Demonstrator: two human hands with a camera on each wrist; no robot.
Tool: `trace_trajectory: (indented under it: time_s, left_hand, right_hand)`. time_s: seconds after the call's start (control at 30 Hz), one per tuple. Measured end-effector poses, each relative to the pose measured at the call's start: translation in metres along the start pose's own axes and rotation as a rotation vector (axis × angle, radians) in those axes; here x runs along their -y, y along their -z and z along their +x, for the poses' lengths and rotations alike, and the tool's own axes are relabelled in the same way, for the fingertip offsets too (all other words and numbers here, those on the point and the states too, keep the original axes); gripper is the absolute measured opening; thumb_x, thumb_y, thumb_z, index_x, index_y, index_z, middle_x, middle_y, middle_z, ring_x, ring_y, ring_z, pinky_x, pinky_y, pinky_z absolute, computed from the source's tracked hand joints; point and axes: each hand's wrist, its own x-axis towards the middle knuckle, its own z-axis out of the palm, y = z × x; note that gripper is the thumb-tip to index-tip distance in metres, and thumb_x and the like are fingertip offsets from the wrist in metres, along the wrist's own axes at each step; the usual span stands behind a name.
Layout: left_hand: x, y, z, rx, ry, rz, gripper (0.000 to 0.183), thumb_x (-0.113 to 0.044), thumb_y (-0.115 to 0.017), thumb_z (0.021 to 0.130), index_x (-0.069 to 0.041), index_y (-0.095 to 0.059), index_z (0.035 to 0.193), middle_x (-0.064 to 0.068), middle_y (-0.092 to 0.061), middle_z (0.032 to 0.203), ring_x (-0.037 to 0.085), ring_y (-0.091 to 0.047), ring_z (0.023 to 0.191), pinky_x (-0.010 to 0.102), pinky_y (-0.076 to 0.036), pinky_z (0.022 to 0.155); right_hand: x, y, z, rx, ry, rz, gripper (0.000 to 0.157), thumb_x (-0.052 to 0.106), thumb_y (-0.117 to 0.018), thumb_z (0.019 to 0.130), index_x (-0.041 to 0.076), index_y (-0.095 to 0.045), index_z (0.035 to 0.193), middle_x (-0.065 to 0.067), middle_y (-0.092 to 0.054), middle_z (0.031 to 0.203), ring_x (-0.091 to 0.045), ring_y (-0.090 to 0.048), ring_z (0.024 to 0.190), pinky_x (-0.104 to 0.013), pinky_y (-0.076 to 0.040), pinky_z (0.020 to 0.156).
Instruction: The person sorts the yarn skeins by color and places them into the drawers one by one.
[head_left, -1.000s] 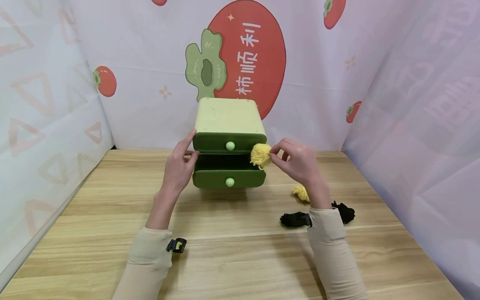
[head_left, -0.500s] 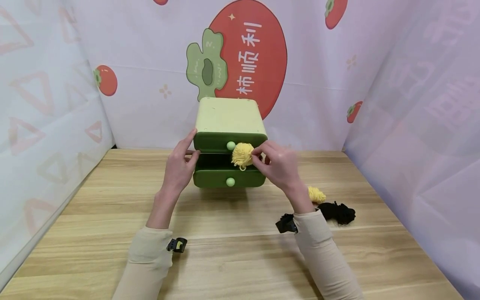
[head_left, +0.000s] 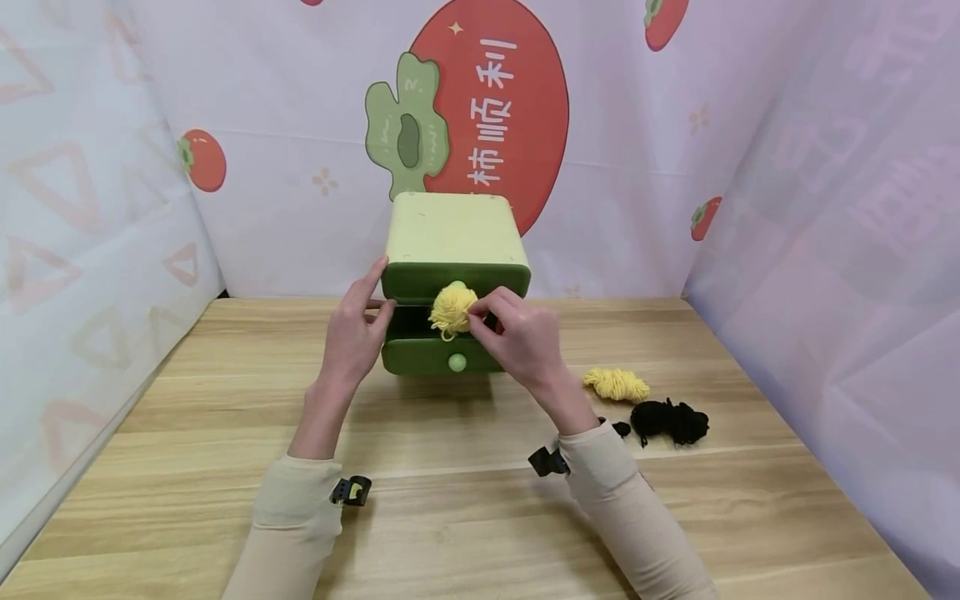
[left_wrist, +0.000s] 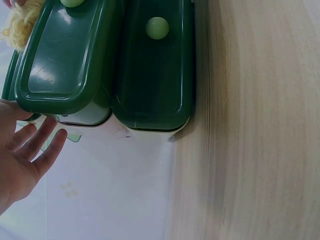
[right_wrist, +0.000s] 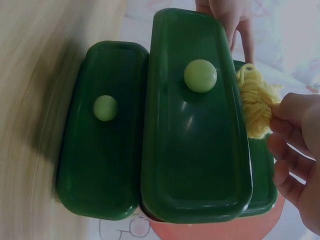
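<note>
A small cabinet (head_left: 459, 227) with a pale top and green drawer fronts stands at the table's back. Its middle drawer (right_wrist: 196, 145) is pulled out, while the top and bottom ones sit in. My right hand (head_left: 521, 337) pinches a bundle of yellow yarn (head_left: 453, 310) by its right end, over the pulled-out drawer and in front of the top drawer (head_left: 408, 282). At the cabinet's left side my left hand (head_left: 356, 329) rests with fairly straight, spread fingers, the thumb near the gap above the drawer. In the left wrist view those fingers (left_wrist: 35, 145) lie beside the drawer.
To the right on the table lie another yellow yarn bundle (head_left: 617, 385) and a black yarn bundle (head_left: 670, 422). A further black piece (head_left: 621, 428) shows partly behind my right forearm. Patterned cloth (head_left: 285, 208) encloses the back and sides.
My right hand has carried the yellow yarn bundle leftward, from the right end of the pulled-out drawer to near its middle. The left hand has stayed at the cabinet's side.
</note>
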Motion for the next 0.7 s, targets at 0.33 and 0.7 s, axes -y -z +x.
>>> trace_trajectory:
  time_s: [0.33, 0.7]
  left_hand:
    - [0.001, 0.000, -0.001, -0.003, -0.001, 0.002, 0.063, 0.000, -0.061, 0.095, -0.024, -0.044, 0.151, 0.014, -0.058, 0.139, 0.035, -0.071, 0.094, 0.047, -0.062, 0.076]
    - [0.001, 0.002, 0.000, 0.010, 0.007, -0.002, 0.064, -0.001, -0.061, 0.095, -0.025, -0.043, 0.152, 0.014, -0.057, 0.139, 0.034, -0.070, 0.094, 0.047, -0.061, 0.077]
  right_hand:
    - [0.011, -0.008, -0.003, 0.159, -0.012, -0.065, 0.005, 0.021, -0.073, 0.091, 0.017, -0.076, 0.090, 0.006, -0.072, 0.085, -0.010, -0.066, 0.070, -0.025, -0.052, 0.053]
    - [0.012, -0.013, -0.003, 0.185, -0.030, -0.042, 0.005, 0.018, -0.074, 0.090, 0.014, -0.077, 0.089, 0.004, -0.074, 0.085, -0.019, -0.054, 0.082, -0.027, -0.050, 0.065]
